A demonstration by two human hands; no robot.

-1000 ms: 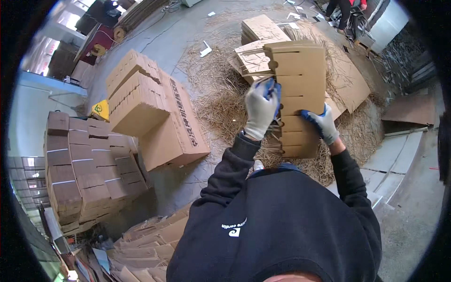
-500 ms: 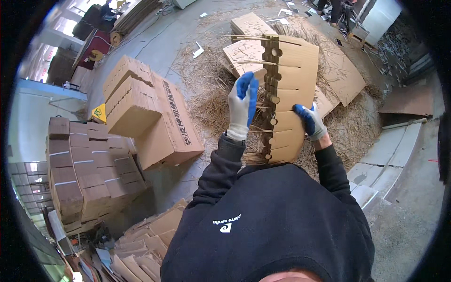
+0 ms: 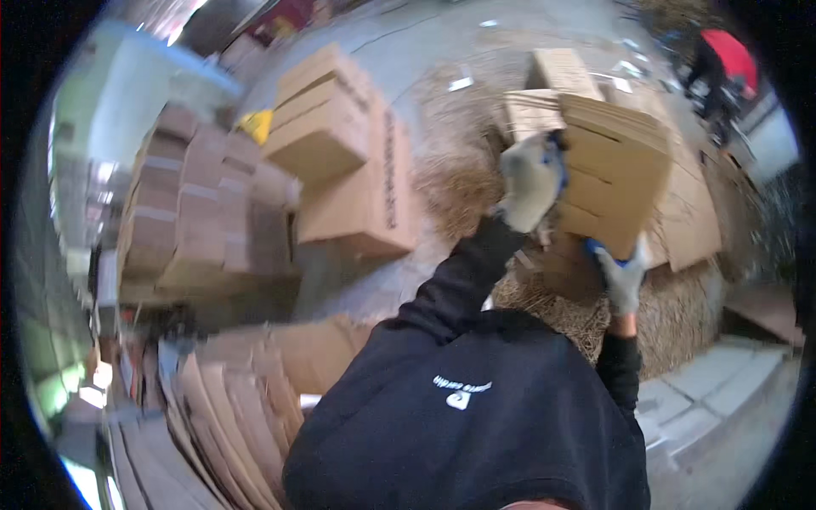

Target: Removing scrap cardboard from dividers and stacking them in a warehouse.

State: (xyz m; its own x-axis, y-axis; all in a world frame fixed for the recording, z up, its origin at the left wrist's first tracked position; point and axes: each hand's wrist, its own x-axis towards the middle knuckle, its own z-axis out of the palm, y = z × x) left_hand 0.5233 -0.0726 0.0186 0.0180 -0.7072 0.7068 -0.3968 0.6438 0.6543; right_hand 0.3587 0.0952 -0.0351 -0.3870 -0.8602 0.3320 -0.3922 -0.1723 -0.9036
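Observation:
A stack of slotted tan cardboard sheets (image 3: 616,174) stands tilted in front of me, its layers showing along the top edge. My left hand (image 3: 530,177), in a white and blue work glove, is at the stack's left edge with its fingers curled onto it; motion smears the fingertips. Gloved alike, my right hand (image 3: 623,270) grips the stack's lower edge, thumb and fingers apart around it. Beneath and beside the sheets lie thin cardboard waste strips (image 3: 544,299).
Left of me stand tan cartons (image 3: 357,200) and bundled cardboard (image 3: 200,204), with a yellow sign (image 3: 256,126) behind. Folded cardboard (image 3: 246,382) leans at lower left. More cardboard blocks (image 3: 565,72) lie beyond the stack. A person in red (image 3: 729,64) bends over at far right.
My left hand, raised open beside the stack before, is now curled at its left edge. The stack has tilted, and the strips poking from its slotted edge no longer show. The view has swung.

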